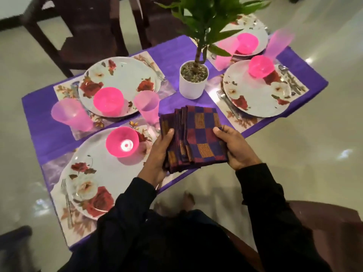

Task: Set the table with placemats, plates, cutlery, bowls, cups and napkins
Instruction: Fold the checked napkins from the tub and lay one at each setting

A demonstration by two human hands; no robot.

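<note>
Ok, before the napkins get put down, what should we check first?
1. Napkins held firmly: ok. The left hand and right hand both grip the fanned checked stack.
2. Napkins separated enough to peel one off: ok, the edges are fanned out.
3. How many napkins there are for four plates: cannot tell, the layers overlap.
4. Room beside the nearest plate: cannot tell, the sleeve covers part of the placemat.
5. Pink cup close to the hands: not ok, it could get bumped.
6. Napkins already on the table: not ok, none visible yet.
</note>
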